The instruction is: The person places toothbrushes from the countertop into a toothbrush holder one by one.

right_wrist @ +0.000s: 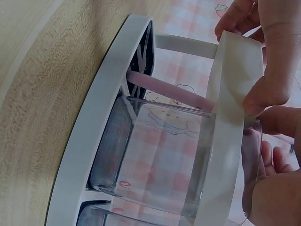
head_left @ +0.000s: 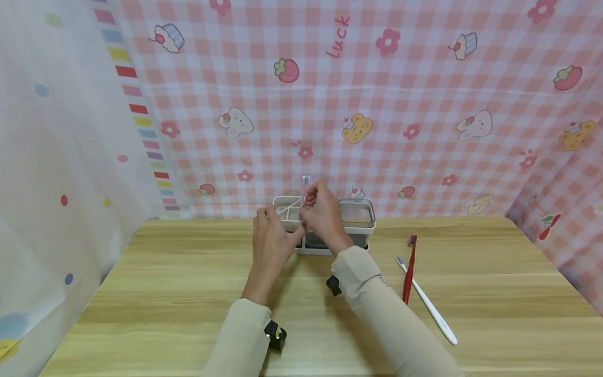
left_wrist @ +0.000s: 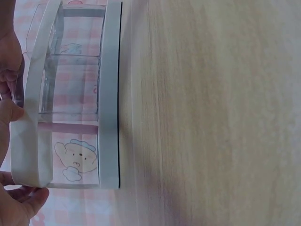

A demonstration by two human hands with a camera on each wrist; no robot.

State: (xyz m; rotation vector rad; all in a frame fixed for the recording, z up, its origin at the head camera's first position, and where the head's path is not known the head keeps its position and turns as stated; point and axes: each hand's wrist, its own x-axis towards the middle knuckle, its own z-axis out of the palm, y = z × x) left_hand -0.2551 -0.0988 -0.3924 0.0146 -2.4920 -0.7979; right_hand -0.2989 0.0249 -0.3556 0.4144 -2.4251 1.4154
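A white toothbrush rack (head_left: 365, 230) stands on the table against the cloth, with clear cups (right_wrist: 160, 155) set in it. At the rack's left end my left hand (head_left: 272, 235) grips the upper frame, thumb in front and fingers around the side. A pink toothbrush (head_left: 305, 180) stands upright, bristles up, its handle (right_wrist: 171, 89) reaching down through the frame beside a cup. My right hand (head_left: 325, 214) pinches this toothbrush above the frame; the fingers partly hide it. In the right wrist view both hands nearly touch at the rim.
To the right, a red toothbrush (head_left: 409, 272) lies across a white toothbrush (head_left: 433, 309) on the wooden table (head_left: 188, 293). Checked cloth (head_left: 301, 120) hangs directly behind the rack, and a pale cloth (head_left: 70, 157) on the left.
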